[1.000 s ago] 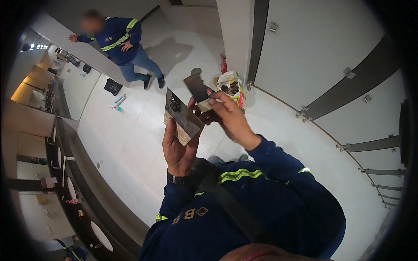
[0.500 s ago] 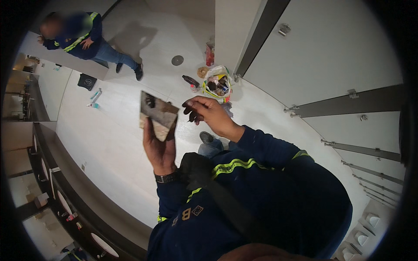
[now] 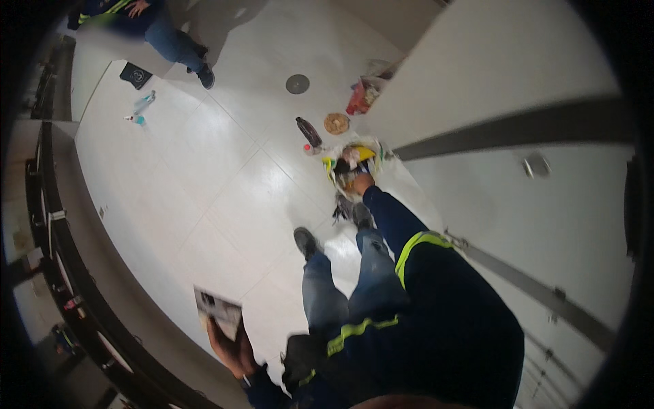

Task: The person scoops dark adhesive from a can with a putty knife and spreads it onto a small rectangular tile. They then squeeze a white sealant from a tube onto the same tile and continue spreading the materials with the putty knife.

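Observation:
My left hand [image 3: 231, 347], low at the left, grips a flat, squarish panel [image 3: 216, 300] with a glossy grey and dark face and a pale edge. Its exact kind does not show clearly. My right arm stretches forward to an open plastic bag [image 3: 329, 168], white with yellow and green. My right hand [image 3: 363, 183] is at the bag's mouth, fingers down among mixed contents and hidden. Beyond the bag, a dark bottle [image 3: 308, 131] and a small red-capped bottle [image 3: 310, 148] are on the floor, beside a tan ring-shaped roll [image 3: 336, 123].
A red package [image 3: 363, 97] lies against the white partition. Farther left are clear and blue bottles [image 3: 139, 110] and a black bag [image 3: 135, 75]. Another person [image 3: 167, 41] stands at the far left. A dark-edged counter with basins [image 3: 65, 259] runs along the left; cubicle doors [image 3: 518, 225] line the right.
My right hand has moved forward and down from beside the panel into the bag. My left hand has lowered, still holding the panel. The view has shifted.

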Demonstrator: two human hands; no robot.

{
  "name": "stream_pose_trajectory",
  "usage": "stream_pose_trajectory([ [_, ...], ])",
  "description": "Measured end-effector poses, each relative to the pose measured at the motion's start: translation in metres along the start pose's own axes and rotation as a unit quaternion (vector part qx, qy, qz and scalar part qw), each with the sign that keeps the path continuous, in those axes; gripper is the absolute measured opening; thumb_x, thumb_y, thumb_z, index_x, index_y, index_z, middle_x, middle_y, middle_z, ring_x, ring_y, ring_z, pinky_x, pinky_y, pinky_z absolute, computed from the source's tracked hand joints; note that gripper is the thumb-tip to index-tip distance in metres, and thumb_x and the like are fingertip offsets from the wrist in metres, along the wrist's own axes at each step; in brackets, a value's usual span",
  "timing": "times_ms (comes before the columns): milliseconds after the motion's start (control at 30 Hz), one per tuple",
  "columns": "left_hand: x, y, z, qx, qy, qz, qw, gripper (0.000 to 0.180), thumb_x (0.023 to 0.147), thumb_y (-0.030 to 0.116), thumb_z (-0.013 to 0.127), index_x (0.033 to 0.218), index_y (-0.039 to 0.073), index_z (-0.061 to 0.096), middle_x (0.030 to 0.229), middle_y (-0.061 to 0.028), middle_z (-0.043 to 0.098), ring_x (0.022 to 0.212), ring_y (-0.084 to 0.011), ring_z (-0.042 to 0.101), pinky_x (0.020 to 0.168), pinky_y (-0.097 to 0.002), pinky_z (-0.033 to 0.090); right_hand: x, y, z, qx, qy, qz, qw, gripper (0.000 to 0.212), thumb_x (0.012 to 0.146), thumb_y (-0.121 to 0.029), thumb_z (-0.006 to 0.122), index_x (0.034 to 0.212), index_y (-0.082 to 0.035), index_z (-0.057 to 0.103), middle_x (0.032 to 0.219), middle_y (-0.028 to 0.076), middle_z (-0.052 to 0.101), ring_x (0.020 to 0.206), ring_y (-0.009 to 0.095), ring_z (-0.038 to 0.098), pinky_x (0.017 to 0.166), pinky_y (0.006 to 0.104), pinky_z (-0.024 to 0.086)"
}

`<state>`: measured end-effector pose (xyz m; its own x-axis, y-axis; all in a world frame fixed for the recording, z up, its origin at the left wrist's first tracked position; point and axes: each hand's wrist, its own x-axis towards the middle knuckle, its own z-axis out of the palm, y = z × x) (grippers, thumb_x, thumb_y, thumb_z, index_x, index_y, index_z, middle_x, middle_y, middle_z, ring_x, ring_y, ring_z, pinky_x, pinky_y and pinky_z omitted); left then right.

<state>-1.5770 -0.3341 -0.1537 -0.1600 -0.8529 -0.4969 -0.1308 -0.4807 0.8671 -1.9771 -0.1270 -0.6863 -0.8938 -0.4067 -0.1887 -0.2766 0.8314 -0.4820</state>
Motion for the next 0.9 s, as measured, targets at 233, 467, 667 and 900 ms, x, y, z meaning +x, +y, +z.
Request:
stream_pose_trajectory([
  [233,-0.034,-0.128,0.017,-0.258,0.203,-0.158,0.931,0.041,0.101,0.025,0.052,0.137,0.004,0.051,0.134,-0.0121,0.058,0.121,-0.0272,0.055,0.105,-0.0460,0.042,0.095,-0.015,0.039,-0.391,-0.343,-0.059,0.852,0.030,0.090,-0.031,0.059,0.105,-0.009,0.075,0.115,0.014,0.071,0.106,0.031,0.067,0.101,0.0475,0.044],
  [467,-0.028,-0.094,0.028,-0.253,0.238,-0.251,0.903,0.040,0.101,0.024,0.051,0.136,0.005,0.051,0.133,-0.0119,0.059,0.122,-0.0266,0.056,0.108,-0.0457,0.041,0.150,0.068,0.067,-0.310,-0.265,-0.073,0.910,0.041,0.088,-0.025,0.057,0.124,-0.007,0.064,0.129,0.016,0.062,0.117,0.035,0.059,0.104,0.0456,0.042],
  [667,-0.050,-0.090,0.032,-0.349,0.216,-0.227,0.883,0.039,0.099,0.020,0.056,0.134,0.005,0.052,0.128,-0.0113,0.062,0.119,-0.0278,0.060,0.108,-0.0445,0.044,0.162,0.066,0.047,-0.308,-0.250,-0.149,0.906,0.039,0.084,-0.017,0.058,0.119,-0.002,0.065,0.118,0.021,0.065,0.106,0.037,0.062,0.095,0.0447,0.048],
  [900,-0.107,-0.064,0.032,-0.401,0.119,-0.070,0.906,0.038,0.100,0.020,0.056,0.133,0.002,0.052,0.127,-0.0123,0.064,0.113,-0.0236,0.064,0.103,-0.0382,0.048,0.087,0.008,-0.029,-0.166,-0.191,-0.176,0.951,0.033,0.084,-0.022,0.063,0.113,-0.007,0.072,0.114,0.023,0.068,0.105,0.040,0.064,0.091,0.0447,0.051],
])
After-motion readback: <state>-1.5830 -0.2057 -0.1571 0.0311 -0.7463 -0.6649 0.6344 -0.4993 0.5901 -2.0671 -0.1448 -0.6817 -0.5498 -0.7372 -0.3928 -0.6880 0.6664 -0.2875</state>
